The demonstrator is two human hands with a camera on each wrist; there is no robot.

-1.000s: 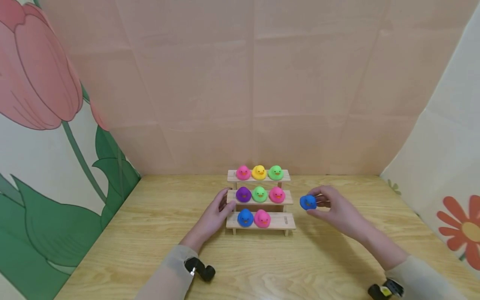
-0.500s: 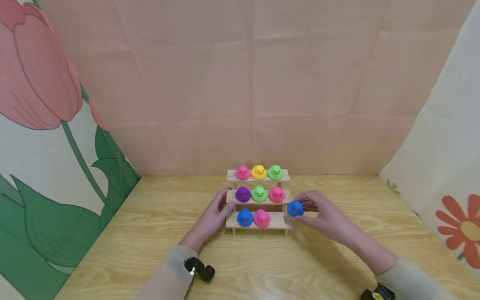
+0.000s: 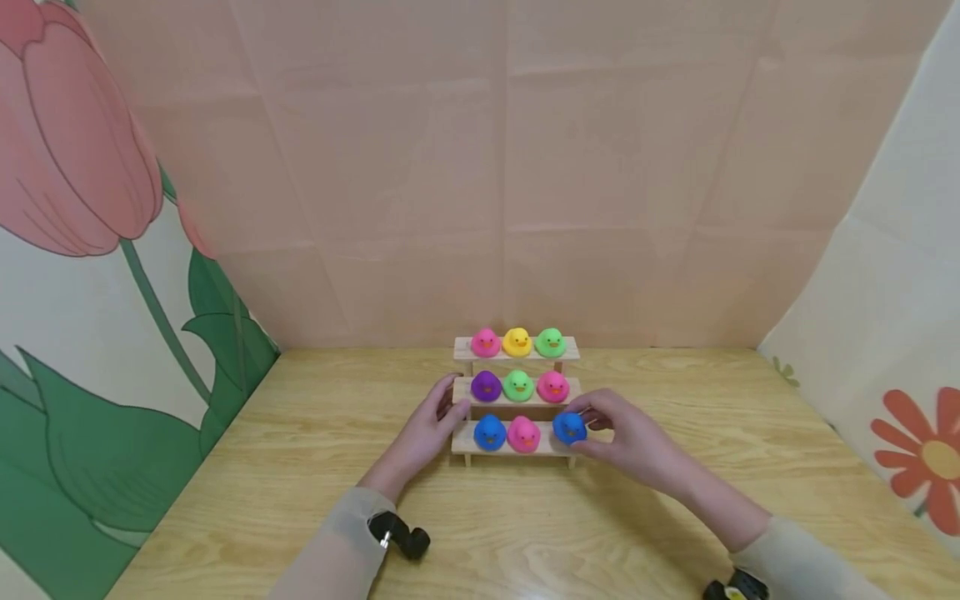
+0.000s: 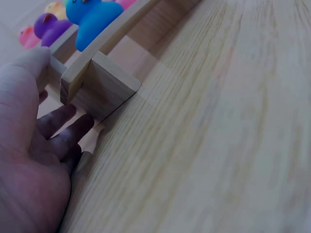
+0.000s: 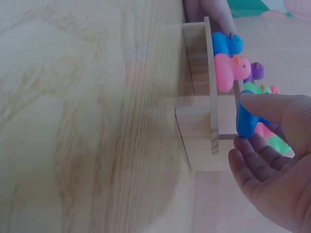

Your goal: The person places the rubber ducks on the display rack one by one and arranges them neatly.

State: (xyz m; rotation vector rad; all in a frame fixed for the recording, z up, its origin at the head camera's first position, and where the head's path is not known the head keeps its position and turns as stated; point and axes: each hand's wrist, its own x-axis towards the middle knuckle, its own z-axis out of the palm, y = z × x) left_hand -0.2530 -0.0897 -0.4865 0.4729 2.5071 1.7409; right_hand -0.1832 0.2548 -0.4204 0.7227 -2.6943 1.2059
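A three-step wooden display stand (image 3: 462, 438) bears rows of small rubber ducks. On its lowest step sit a blue duck (image 3: 490, 434) and a pink duck (image 3: 523, 435). My right hand (image 3: 628, 437) pinches another blue duck (image 3: 569, 427) between thumb and fingers, over the right end of that step. In the right wrist view a gap shows between this held duck (image 5: 246, 116) and the board. My left hand (image 3: 423, 427) holds the stand's left end at the middle step, thumb at the front edge and a fingertip at the back.
Purple (image 3: 486, 386), green (image 3: 518, 385) and pink (image 3: 553, 386) ducks fill the middle step. Pink (image 3: 485, 342), yellow (image 3: 517, 342) and green (image 3: 551, 342) ones sit on top. The wooden table (image 3: 315, 433) ends at a pink backdrop (image 3: 375, 208); flower-printed side walls (image 3: 847, 358) flank it.
My right hand has carried the blue duck leftward and slightly down, from beside the stand to over the lowest step's right end. The left hand has stayed at the stand.
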